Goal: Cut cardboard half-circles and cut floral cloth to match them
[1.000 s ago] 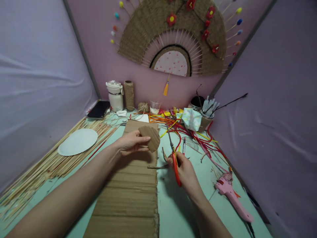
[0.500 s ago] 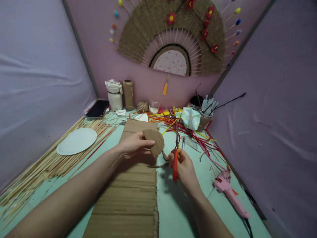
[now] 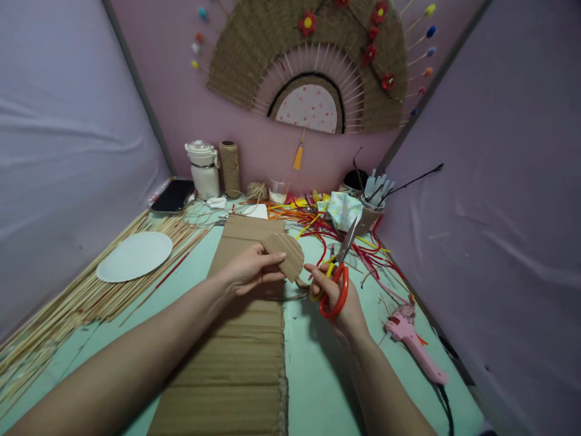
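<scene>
Between the thumb and fingers of my left hand (image 3: 254, 266) is a small piece of cardboard (image 3: 290, 255) with a rounded right edge. My right hand (image 3: 338, 303) is closed on scissors (image 3: 340, 284) with red and yellow handles, their blades pointing up and to the right. Its index finger reaches close to the rounded edge; whether it touches, I cannot tell. A thin curled cardboard strip (image 3: 301, 283) shows just below the piece. Beneath my left hand a long sheet of corrugated cardboard (image 3: 227, 363) lies on the table.
Thin wooden sticks (image 3: 113, 297) and a white paper plate (image 3: 135, 257) lie at left. A pink glue gun (image 3: 417, 345) rests at right. Behind are a phone (image 3: 172, 195), a white jar (image 3: 204, 175), a twine spool (image 3: 230, 169), coloured pipe cleaners (image 3: 318, 233) and a cup of glue sticks (image 3: 374, 203).
My right hand has turned the scissors, so the blades now tilt right instead of standing upright. The cardboard piece has moved slightly right and turned. The whole view has shifted a little.
</scene>
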A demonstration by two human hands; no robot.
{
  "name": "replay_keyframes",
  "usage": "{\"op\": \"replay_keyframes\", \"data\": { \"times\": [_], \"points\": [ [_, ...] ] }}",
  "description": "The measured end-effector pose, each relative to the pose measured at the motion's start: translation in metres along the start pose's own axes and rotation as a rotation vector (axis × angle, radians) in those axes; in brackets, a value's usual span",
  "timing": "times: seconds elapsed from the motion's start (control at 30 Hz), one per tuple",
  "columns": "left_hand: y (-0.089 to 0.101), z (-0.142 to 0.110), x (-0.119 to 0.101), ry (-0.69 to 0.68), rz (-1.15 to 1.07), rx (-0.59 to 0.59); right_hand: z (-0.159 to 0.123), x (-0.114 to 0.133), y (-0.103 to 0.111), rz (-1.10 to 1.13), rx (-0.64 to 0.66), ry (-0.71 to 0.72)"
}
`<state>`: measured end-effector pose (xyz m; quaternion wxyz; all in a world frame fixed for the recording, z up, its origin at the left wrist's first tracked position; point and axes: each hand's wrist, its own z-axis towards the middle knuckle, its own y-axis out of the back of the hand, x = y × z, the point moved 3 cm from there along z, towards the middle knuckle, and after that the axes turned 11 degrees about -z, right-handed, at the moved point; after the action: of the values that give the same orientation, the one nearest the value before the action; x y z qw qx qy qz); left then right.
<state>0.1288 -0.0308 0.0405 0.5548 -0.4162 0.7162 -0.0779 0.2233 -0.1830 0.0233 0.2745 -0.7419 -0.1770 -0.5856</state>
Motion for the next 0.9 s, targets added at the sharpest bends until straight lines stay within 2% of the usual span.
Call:
{"op": "replay_keyframes", "data": {
  "times": [0.27,0.4,0.53,0.63,0.73,0.8,0.9],
  "points": [
    [-0.009,-0.004,0.011,0.016,0.032,0.013,0.002,-0.003,-0.001,-0.121,0.01,-0.005],
    [-0.009,-0.008,-0.007,-0.036,0.191,0.08,0.004,-0.001,0.008,-0.13,-0.085,0.086],
    [0.015,-0.01,-0.047,-0.243,0.364,-0.087,0.008,0.002,0.017,-0.134,-0.167,0.159],
    [0.039,-0.018,-0.064,-0.365,0.489,-0.195,0.01,0.001,0.018,-0.111,-0.17,0.153],
    [0.064,-0.038,-0.061,-0.354,0.64,-0.332,0.012,0.0,0.02,-0.123,-0.172,0.129],
    [0.076,-0.059,-0.05,-0.312,0.705,-0.415,0.013,0.0,0.022,-0.165,-0.188,0.127],
    [0.086,-0.094,-0.028,-0.288,0.683,-0.524,0.015,0.0,0.025,-0.262,-0.203,0.115]
  ]
}}
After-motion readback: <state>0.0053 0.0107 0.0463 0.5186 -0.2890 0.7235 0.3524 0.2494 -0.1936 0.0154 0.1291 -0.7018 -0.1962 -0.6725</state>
